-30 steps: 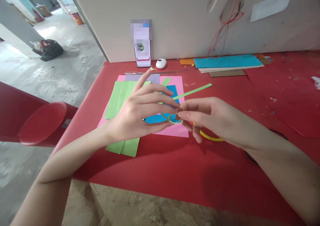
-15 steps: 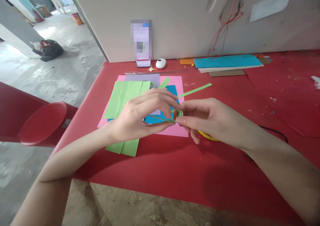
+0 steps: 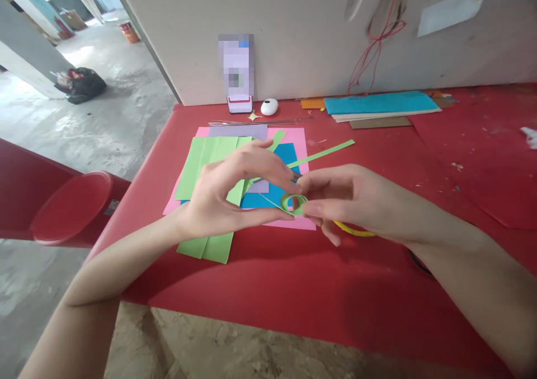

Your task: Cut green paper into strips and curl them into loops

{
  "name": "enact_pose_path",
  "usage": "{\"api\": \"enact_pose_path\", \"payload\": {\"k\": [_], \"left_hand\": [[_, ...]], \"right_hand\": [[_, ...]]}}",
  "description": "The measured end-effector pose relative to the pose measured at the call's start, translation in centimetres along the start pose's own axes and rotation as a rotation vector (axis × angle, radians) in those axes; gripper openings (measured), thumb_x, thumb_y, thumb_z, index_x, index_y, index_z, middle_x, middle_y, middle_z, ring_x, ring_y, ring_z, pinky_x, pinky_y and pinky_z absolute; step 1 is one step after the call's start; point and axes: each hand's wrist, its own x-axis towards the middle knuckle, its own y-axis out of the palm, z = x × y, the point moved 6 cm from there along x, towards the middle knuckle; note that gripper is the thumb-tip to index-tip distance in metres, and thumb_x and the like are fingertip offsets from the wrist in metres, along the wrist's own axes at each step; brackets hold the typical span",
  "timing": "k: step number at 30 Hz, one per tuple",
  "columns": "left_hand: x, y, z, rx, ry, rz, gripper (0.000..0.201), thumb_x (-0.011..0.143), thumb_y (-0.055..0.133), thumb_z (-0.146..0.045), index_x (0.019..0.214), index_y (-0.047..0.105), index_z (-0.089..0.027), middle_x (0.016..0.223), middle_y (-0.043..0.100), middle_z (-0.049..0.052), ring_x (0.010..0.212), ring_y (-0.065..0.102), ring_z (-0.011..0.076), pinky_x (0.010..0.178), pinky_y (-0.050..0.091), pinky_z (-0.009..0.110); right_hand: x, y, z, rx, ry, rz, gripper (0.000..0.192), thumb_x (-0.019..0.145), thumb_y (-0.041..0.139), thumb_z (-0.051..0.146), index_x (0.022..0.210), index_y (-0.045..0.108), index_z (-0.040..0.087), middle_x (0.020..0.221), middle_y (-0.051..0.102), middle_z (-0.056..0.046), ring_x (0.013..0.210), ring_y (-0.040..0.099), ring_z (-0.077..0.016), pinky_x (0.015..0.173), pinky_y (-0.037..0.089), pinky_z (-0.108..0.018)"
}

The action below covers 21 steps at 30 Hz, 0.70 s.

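My right hand (image 3: 356,202) pinches a coil of narrow green paper strip (image 3: 284,202) between thumb and fingers. The coil shows as a ring, and a thin end of the strip trails off to its left. My left hand (image 3: 226,186) is spread beside it, thumb below and forefinger above the coil; I cannot tell whether the tips touch it. Under the hands lie folded green sheets (image 3: 210,155), a blue sheet (image 3: 272,199), a purple sheet (image 3: 239,131) and a pink sheet (image 3: 298,137). A loose green strip (image 3: 331,153) extends to the right.
A yellow loop-shaped handle (image 3: 354,231) shows partly beneath my right hand. At the back are a phone (image 3: 239,76) against the wall, a white rounded device (image 3: 269,107), thin wires (image 3: 235,124) and blue sheets (image 3: 381,103). A red bin (image 3: 75,208) stands left of the red table (image 3: 268,289).
My left thumb and fingers have spread apart around the coil, and the left hand has shifted slightly left. The coil now faces me as a clearer, rounder ring in my right hand.
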Motion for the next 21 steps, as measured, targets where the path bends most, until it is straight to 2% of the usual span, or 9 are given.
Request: {"api": "enact_pose_path", "payload": {"k": [6, 10, 14, 21], "left_hand": [[0.5, 0.1, -0.4, 0.040, 0.025, 0.012, 0.020, 0.078, 0.065, -0.033, 0.093, 0.056, -0.023, 0.074, 0.066, -0.002, 0.080, 0.064, 0.0145, 0.101, 0.043, 0.046], [1.1, 0.6, -0.6, 0.020, 0.053, 0.137, 0.018, 0.076, 0.067, -0.033, 0.089, 0.062, -0.022, 0.079, 0.066, 0.000, 0.080, 0.063, 0.0132, 0.100, 0.044, 0.041], [1.1, 0.8, -0.4, -0.052, 0.023, 0.220, 0.012, 0.075, 0.069, -0.030, 0.085, 0.066, -0.025, 0.087, 0.070, 0.001, 0.088, 0.063, 0.0155, 0.101, 0.042, 0.042], [1.0, 0.5, -0.2, -0.074, -0.053, 0.167, 0.008, 0.079, 0.065, -0.030, 0.083, 0.064, -0.023, 0.080, 0.070, 0.000, 0.084, 0.065, 0.0147, 0.104, 0.040, 0.045]], "right_hand": [[0.1, 0.6, -0.1, 0.033, -0.074, -0.013, 0.006, 0.072, 0.062, 0.019, 0.078, 0.063, 0.019, 0.071, 0.060, 0.005, 0.042, 0.048, -0.0031, 0.039, 0.043, -0.017], [0.0, 0.6, 0.0, -0.039, -0.080, -0.007, 0.005, 0.076, 0.058, 0.020, 0.075, 0.063, 0.020, 0.064, 0.057, 0.006, 0.044, 0.048, -0.0038, 0.043, 0.045, -0.017], [0.0, 0.4, 0.0, -0.072, -0.057, 0.035, 0.005, 0.072, 0.060, 0.016, 0.072, 0.062, 0.020, 0.062, 0.057, 0.007, 0.044, 0.050, -0.0040, 0.042, 0.044, -0.017], [0.0, -0.1, 0.0, -0.064, -0.019, -0.020, 0.003, 0.073, 0.060, 0.022, 0.070, 0.060, 0.020, 0.045, 0.049, 0.009, 0.038, 0.045, -0.0057, 0.035, 0.033, -0.019]]}}
